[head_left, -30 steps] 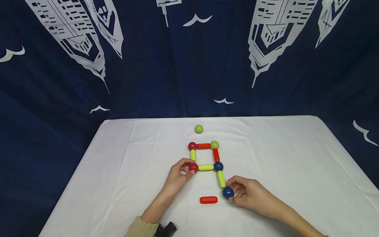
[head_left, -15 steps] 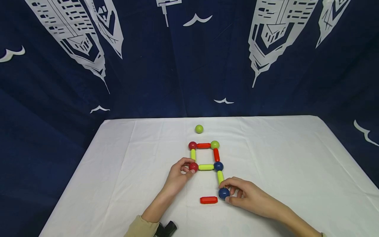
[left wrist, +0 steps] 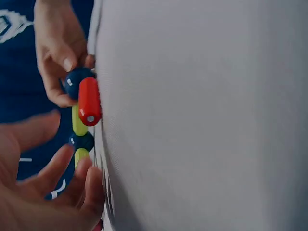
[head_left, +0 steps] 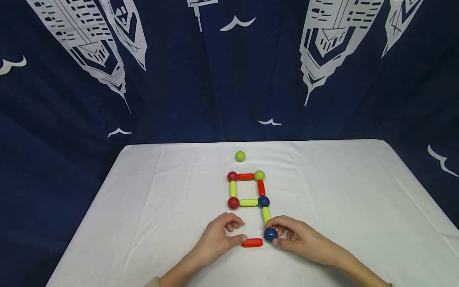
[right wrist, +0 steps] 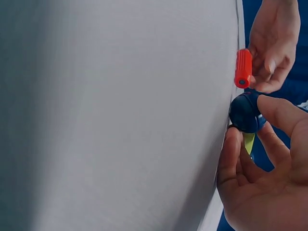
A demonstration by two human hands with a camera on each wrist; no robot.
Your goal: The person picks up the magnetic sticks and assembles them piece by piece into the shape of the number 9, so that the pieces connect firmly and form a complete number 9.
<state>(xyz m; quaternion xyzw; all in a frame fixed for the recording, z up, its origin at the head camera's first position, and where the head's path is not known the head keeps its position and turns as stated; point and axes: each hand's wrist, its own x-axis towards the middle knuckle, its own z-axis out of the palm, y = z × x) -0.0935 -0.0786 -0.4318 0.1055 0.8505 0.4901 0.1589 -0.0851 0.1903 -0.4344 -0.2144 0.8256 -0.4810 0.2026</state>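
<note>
My right hand [head_left: 305,241] pinches a blue ball [head_left: 270,234] between thumb and fingers; the right wrist view shows the same blue ball [right wrist: 244,113] between the fingertips. A yellow-green rod [head_left: 265,215] runs from it up to a second blue ball [head_left: 263,201]. My left hand [head_left: 219,238] hovers left of a loose red rod [head_left: 252,242], its thumb tip overlapping the rod's left end in the head view. In the left wrist view the left hand [left wrist: 53,183] has thumb and fingers parted with nothing between them, and the red rod [left wrist: 89,101] lies beyond.
Above the hands lies a square of rods and balls, with red balls at its left corners, the nearer red ball [head_left: 233,203] among them, and a green ball [head_left: 259,175] at top right. A loose green ball [head_left: 240,156] sits farther back on the white tablecloth [head_left: 172,191].
My left hand has let go of the lower-left red ball and come down toward the red rod. My right hand has shifted the blue ball slightly left.
</note>
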